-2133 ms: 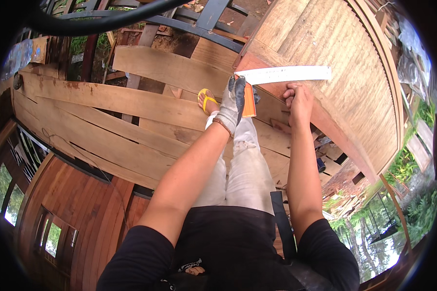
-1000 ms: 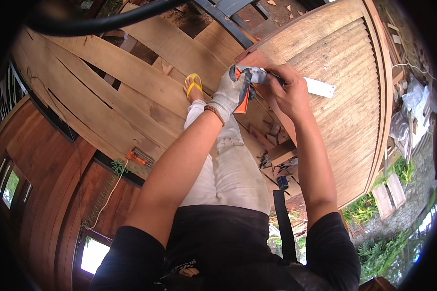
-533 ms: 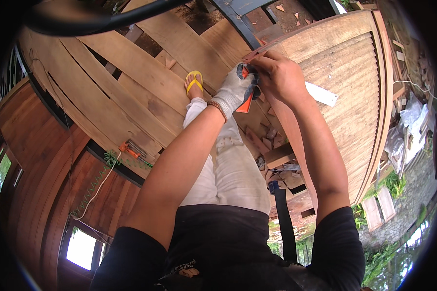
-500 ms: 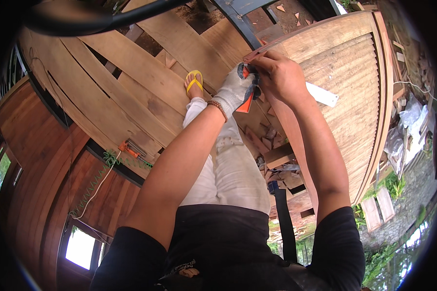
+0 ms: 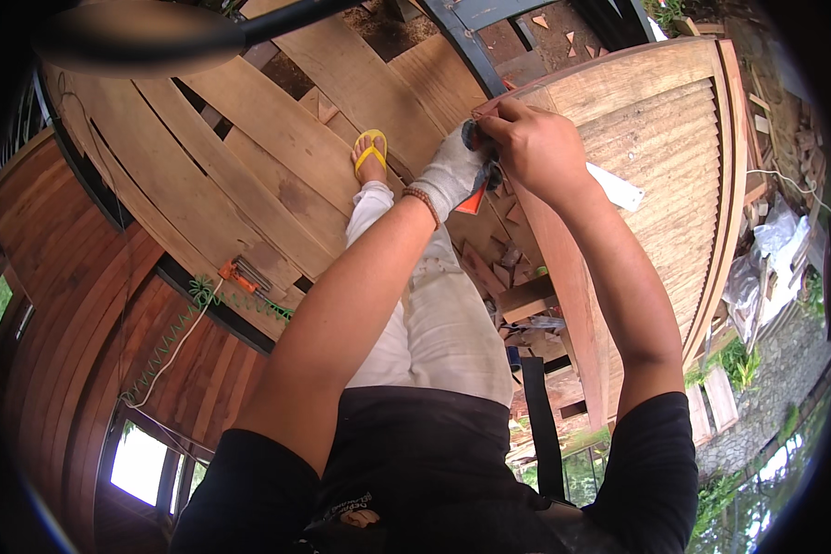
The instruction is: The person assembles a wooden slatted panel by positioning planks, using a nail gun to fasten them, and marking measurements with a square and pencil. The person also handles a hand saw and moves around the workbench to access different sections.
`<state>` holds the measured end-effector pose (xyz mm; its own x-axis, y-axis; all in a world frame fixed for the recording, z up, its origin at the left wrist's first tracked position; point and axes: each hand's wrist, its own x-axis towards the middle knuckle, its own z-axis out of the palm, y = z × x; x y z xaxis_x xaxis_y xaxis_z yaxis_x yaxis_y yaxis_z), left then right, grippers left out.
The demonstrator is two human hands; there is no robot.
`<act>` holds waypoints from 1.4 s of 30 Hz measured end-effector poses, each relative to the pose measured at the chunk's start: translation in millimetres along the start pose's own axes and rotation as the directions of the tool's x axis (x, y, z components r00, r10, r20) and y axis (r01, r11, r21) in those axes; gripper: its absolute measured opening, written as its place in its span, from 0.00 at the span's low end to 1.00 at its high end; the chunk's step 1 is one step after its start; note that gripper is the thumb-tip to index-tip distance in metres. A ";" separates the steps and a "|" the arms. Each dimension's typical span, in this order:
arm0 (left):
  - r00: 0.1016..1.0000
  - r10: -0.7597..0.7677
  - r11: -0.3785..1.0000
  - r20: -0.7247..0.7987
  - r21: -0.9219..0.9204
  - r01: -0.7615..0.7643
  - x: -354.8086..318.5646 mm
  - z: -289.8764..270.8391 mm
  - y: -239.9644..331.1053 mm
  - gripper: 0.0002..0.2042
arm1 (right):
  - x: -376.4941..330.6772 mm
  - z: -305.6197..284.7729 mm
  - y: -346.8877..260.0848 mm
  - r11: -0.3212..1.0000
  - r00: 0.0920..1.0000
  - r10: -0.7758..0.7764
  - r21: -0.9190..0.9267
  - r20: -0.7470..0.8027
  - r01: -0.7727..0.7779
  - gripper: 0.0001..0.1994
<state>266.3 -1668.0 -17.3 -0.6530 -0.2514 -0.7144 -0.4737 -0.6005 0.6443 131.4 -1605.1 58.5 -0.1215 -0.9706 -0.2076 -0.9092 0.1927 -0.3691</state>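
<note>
While the gloved left hand (image 5: 452, 171) closes its grip on an orange-handled tool (image 5: 475, 189), blade hidden, handle pointing toward 7 o'clock, the bare right hand (image 5: 535, 148) pinches the wooden panel's (image 5: 656, 157) near edge at 12 o'clock.

Two hands at the panel's upper edge: one gloved left hand (image 5: 452, 171) and one bare right hand (image 5: 537, 152). One orange-handled tool (image 5: 474, 198) between them. One louvred wooden panel (image 5: 656, 175). One white strip (image 5: 616, 186) lying on the panel. One yellow sandal (image 5: 370, 152) in view. One bead bracelet (image 5: 422, 200). One green coiled cord (image 5: 214, 297) on the planks.
</note>
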 end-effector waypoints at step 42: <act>0.998 -0.053 0.994 -0.018 -0.093 0.051 1.3 -8.0 -13.3 0.09 | -141.7 -20.1 11.0 0.680 0.678 0.721 0.332 -0.140 -0.654 0.09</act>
<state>276.4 -1666.5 -29.0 -0.6161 -0.2331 -0.7524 -0.4496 -0.6803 0.5789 130.6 -1468.4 102.1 -0.7940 -0.5396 -0.2800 -0.4063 0.8137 -0.4157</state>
